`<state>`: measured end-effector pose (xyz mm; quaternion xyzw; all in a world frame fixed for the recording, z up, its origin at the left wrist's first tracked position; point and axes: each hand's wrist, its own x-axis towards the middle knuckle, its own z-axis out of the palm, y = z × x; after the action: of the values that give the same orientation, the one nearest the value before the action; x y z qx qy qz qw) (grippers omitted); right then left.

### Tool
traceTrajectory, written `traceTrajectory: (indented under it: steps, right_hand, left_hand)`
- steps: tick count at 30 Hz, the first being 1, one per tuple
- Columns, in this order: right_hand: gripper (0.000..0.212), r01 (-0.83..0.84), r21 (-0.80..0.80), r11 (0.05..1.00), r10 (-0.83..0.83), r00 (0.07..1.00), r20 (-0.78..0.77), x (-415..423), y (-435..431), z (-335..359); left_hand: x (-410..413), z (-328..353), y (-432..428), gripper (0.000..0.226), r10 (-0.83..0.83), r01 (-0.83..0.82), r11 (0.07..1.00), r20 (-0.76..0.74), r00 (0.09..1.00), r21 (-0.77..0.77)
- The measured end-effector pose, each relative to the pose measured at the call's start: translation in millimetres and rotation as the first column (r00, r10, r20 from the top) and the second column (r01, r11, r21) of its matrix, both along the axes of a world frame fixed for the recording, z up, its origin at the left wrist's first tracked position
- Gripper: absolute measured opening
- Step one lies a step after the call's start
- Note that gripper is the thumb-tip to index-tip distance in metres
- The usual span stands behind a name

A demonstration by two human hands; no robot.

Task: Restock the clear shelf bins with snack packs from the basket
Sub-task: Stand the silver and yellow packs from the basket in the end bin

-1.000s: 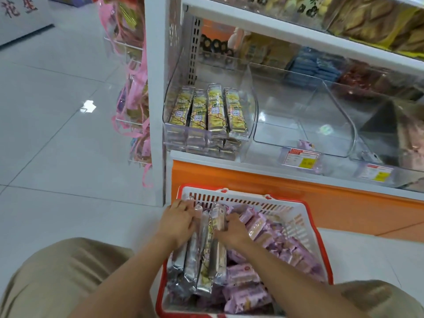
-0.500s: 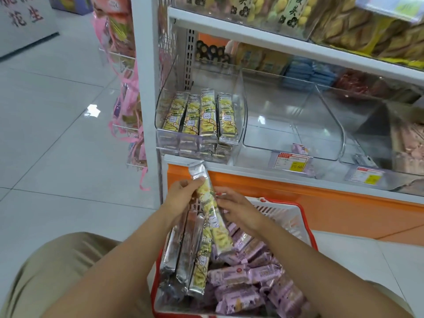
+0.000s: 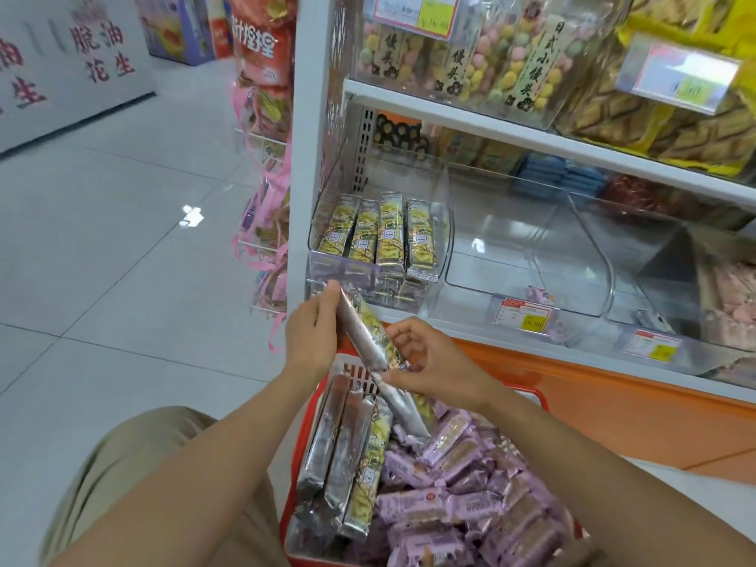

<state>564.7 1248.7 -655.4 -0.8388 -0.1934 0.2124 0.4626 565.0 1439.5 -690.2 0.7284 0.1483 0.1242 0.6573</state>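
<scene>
Raised since a moment ago, the yellow snack pack (image 3: 367, 335) slants above the basket (image 3: 527, 392), just below the part-filled bin (image 3: 327, 268). The left hand (image 3: 313, 337) grips its top and the right hand (image 3: 433, 362) pinches mid-length; the slick foil could slip free.

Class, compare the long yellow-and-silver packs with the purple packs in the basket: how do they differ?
The long packs are slim and lengthy; the purple packs are short and stubby. The long packs lie side by side in a neat row; the purple packs lie jumbled in a heap. Both are sealed snack wrappers in the red basket.
</scene>
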Motion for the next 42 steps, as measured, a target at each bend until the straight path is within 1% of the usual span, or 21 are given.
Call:
traceTrajectory:
  steps: [1, 3, 4, 5, 6, 7, 8, 9, 10, 11, 13, 15, 21, 23, 27, 29, 32, 34, 38, 42]
  right_hand:
    - [0.049, 0.015, 0.015, 1.0, -0.015, 1.0, 0.016, 1.1, 1.3, 8.8]
    - [0.044, 0.086, 0.04, 0.995, -0.09, 0.992, 0.092, 8.5, 8.4, 29.5]
    - [0.043, 0.133, 0.046, 0.99, -0.139, 0.979, 0.148, 15.2, 14.1, 41.1]
    - [0.045, 0.18, 0.058, 0.982, -0.188, 0.962, 0.198, 25.2, 19.5, 50.6]
    - [0.047, 0.232, 0.08, 0.97, -0.244, 0.943, 0.225, 36.6, 24.8, 58.8]
    - [0.051, 0.284, 0.097, 0.954, -0.299, 0.924, 0.239, 49.6, 30.2, 65.3]
    - [0.054, 0.332, 0.1, 0.938, -0.346, 0.904, 0.252, 62.5, 36.7, 70.5]
    - [0.057, 0.37, 0.092, 0.924, -0.381, 0.884, 0.269, 76.0, 43.1, 73.9]
    - [0.06, 0.398, 0.076, 0.914, -0.403, 0.87, 0.286, 89.0, 49.7, 75.5]
    - [0.061, 0.415, 0.063, 0.908, -0.414, 0.86, 0.298, 100.8, 55.9, 75.5]
    - [0.061, 0.449, 0.034, 0.893, -0.433, 0.837, 0.334, 121.1, 68.9, 73.2]
    - [0.057, 0.488, -0.006, 0.873, -0.453, 0.813, 0.366, 136.0, 81.2, 68.6]
    - [0.039, 0.58, -0.072, 0.811, -0.496, 0.748, 0.441, 164.2, 110.1, 50.7]
    - [0.034, 0.593, -0.085, 0.801, -0.494, 0.734, 0.465, 169.9, 114.1, 44.9]
    - [0.035, 0.612, -0.133, 0.78, -0.458, 0.702, 0.545, 171.3, 118.5, 35.6]
    - [0.032, 0.615, -0.163, 0.772, -0.439, 0.7, 0.563, 172.2, 121.7, 32.4]
    - [0.041, 0.616, -0.218, 0.757, -0.411, 0.708, 0.574, 173.1, 122.4, 27.8]
    - [0.039, 0.598, -0.199, 0.776, -0.409, 0.718, 0.564, 172.4, 117.3, 26.6]
    - [0.023, 0.506, -0.152, 0.849, -0.372, 0.777, 0.509, 163.7, 101.1, 31.3]
    - [0.016, 0.401, 0.063, 0.914, -0.376, 0.778, 0.503, 130.7, 93.5, 38.2]
  left_hand:
    - [2.0, 1.1, 1.9, 0.051, 0.033, -0.039, 0.995, 0.069, 0.997, 0.093]
    - [7.3, 6.7, 8.1, 0.038, 0.032, -0.107, 0.94, 0.229, 0.973, 0.324]
    - [10.8, 10.7, 12.2, 0.031, 0.003, -0.139, 0.895, 0.306, 0.952, 0.423]
    - [16.8, 10.5, 16.6, 0.026, -0.045, -0.163, 0.83, 0.355, 0.934, 0.533]
    - [23.2, 8.4, 20.1, 0.027, -0.1, -0.181, 0.738, 0.372, 0.923, 0.65]
    - [29.3, 3.9, 24.5, 0.034, -0.155, -0.183, 0.636, 0.357, 0.921, 0.75]
    - [33.6, -0.8, 29.0, 0.044, -0.199, -0.153, 0.539, 0.302, 0.932, 0.828]
    - [35.3, -3.5, 32.2, 0.055, -0.227, -0.112, 0.462, 0.24, 0.944, 0.88]
    - [36.2, -5.4, 34.9, 0.063, -0.242, -0.074, 0.41, 0.187, 0.952, 0.909]
    - [36.1, -6.5, 36.8, 0.069, -0.253, -0.054, 0.378, 0.16, 0.954, 0.924]
    - [35.5, -6.8, 40.2, 0.074, -0.267, -0.039, 0.332, 0.133, 0.955, 0.943]
    - [35.7, -6.4, 42.9, 0.077, -0.272, -0.045, 0.317, 0.136, 0.953, 0.947]
    - [36.9, -8.4, 42.8, 0.076, -0.284, -0.061, 0.35, 0.168, 0.944, 0.935]
    - [37.6, -8.4, 43.3, 0.074, -0.29, -0.059, 0.342, 0.165, 0.942, 0.938]
    - [36.9, -8.5, 45.9, 0.077, -0.286, -0.059, 0.315, 0.154, 0.946, 0.947]
    - [35.9, -8.4, 45.6, 0.076, -0.292, -0.061, 0.291, 0.149, 0.945, 0.955]
    - [36.2, -8.1, 46.0, 0.075, -0.286, -0.077, 0.272, 0.157, 0.945, 0.959]
    - [37.2, -9.3, 45.4, 0.077, -0.292, -0.087, 0.277, 0.17, 0.941, 0.957]
    - [37.3, -10.5, 42.3, 0.078, -0.297, -0.082, 0.314, 0.18, 0.938, 0.946]
    - [30.7, -11.7, 41.5, 0.072, -0.309, -0.079, 0.357, 0.197, 0.931, 0.931]
